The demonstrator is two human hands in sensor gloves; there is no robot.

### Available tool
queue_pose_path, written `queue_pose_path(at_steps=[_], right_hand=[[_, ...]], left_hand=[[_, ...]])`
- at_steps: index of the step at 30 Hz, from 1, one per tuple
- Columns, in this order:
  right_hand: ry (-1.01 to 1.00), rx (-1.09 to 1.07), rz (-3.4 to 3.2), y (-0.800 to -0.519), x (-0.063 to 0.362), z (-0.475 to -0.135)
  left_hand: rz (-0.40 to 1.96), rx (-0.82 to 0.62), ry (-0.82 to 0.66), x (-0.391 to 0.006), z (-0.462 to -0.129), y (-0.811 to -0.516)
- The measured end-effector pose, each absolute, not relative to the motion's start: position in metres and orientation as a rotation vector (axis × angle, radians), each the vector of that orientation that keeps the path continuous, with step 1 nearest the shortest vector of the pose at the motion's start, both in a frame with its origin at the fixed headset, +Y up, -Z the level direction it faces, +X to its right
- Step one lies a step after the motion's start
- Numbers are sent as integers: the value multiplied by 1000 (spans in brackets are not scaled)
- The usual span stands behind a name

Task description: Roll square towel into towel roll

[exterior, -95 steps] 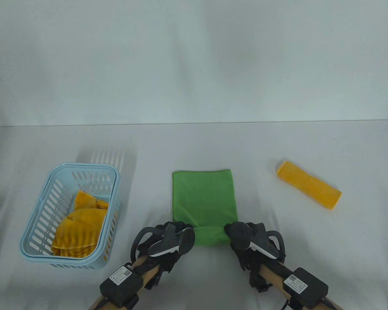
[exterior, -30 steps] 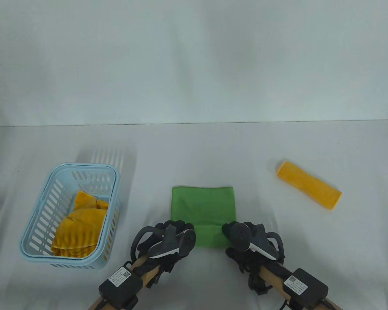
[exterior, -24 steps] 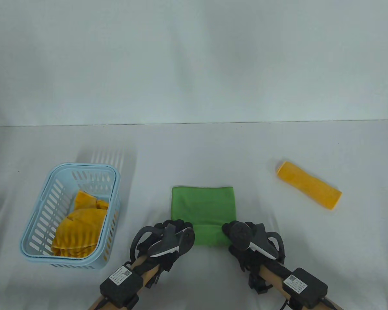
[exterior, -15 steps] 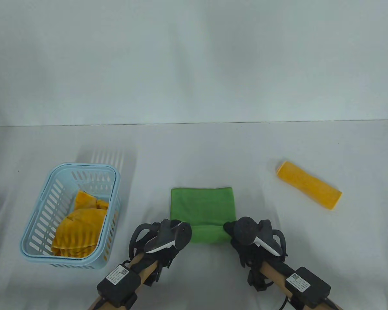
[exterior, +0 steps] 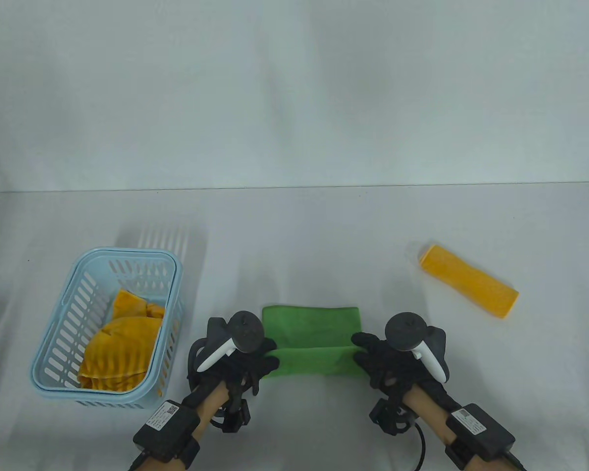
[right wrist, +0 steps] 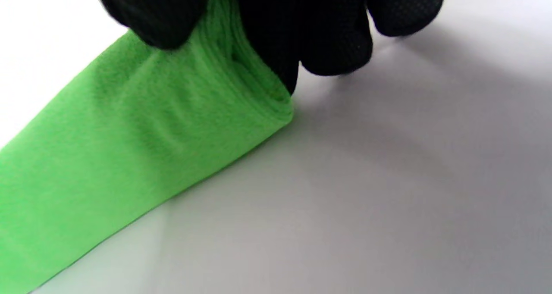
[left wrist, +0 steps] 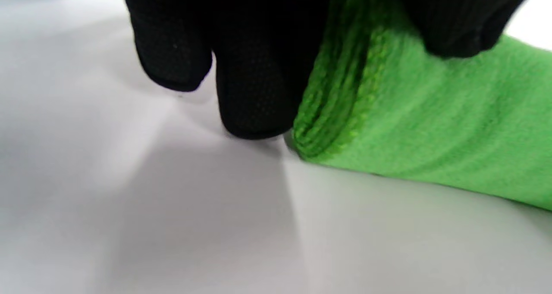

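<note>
A green towel (exterior: 314, 338) lies at the table's front centre, its near part wound into a thick roll (exterior: 316, 364) and a short flat flap (exterior: 310, 325) left beyond it. My left hand (exterior: 255, 360) grips the roll's left end (left wrist: 332, 113), thumb on top and fingers at the end face. My right hand (exterior: 375, 355) grips the right end (right wrist: 254, 91) the same way. Both wrist views show the layered spiral edge of the roll between glove fingers.
A light blue slotted basket (exterior: 68, 304) at the left holds crumpled yellow cloth (exterior: 120, 343). A rolled yellow towel (exterior: 468, 287) lies at the right. White cloth covers the table (exterior: 294, 230), with open surface behind the green towel.
Both hands turned over forward, rolling the towel further away from me. The roll grew thicker and the flat part shrank from a long rectangle to a short flap.
</note>
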State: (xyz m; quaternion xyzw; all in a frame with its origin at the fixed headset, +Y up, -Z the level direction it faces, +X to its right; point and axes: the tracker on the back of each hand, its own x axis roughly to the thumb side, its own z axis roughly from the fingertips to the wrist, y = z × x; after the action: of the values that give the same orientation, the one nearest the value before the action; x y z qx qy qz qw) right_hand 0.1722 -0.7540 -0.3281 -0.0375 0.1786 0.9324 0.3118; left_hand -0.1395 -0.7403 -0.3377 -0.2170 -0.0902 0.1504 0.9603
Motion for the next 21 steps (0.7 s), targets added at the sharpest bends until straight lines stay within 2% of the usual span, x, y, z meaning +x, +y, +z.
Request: queue_pose_path(at_steps=[4,13,21], right_hand=[[456,-117,2517,-757,169,-328],[372,-220,2517,-756,183,-331],[285,-150,2495,-739,182,-326]], left_hand=[[281,-468,-160,-138,-339,-744],[177,-312,-53,-145,-339,-740],[133,-212,-93,-147,-334,-725]])
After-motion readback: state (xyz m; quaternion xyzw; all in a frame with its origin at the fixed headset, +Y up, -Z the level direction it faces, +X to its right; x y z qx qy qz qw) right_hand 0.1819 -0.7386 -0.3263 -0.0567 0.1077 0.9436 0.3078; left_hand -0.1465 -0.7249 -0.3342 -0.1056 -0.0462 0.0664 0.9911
